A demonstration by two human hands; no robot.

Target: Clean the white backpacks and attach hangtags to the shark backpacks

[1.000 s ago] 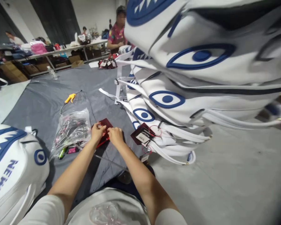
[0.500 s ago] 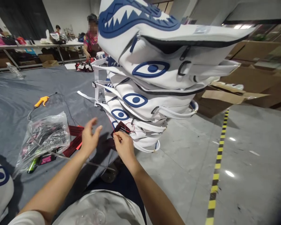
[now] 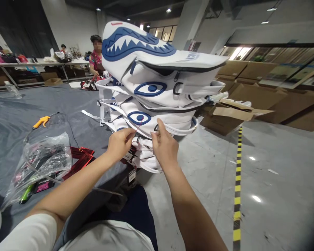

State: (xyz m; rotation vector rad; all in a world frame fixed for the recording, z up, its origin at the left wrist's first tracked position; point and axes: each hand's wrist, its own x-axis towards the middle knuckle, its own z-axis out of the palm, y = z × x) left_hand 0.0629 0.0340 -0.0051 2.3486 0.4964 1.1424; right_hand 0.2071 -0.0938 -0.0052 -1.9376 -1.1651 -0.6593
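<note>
Bags point(image 3: 159, 99) overhung the worktop's point(image 3: 47, 103) right edge, tags point(image 3: 132, 175) already hanging low, while our left hand point(image 3: 120, 144) pinched a string point(image 3: 139, 126), seemingly not yet fastened, and our right hand point(image 3: 165, 144), grip unclear, met a bag.

White bags point(image 3: 157, 97), blue eyes point(image 3: 152, 88), red string point(image 3: 139, 126), grey tabletop point(image 3: 52, 104), yellow-and-black striped floor tape point(image 3: 237, 188)

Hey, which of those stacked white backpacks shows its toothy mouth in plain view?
The top backpack of the stack: its blue-and-white toothed mouth lies exposed. On the backpacks beneath, little mouth shows, mainly the blue-outlined eyes.
</note>
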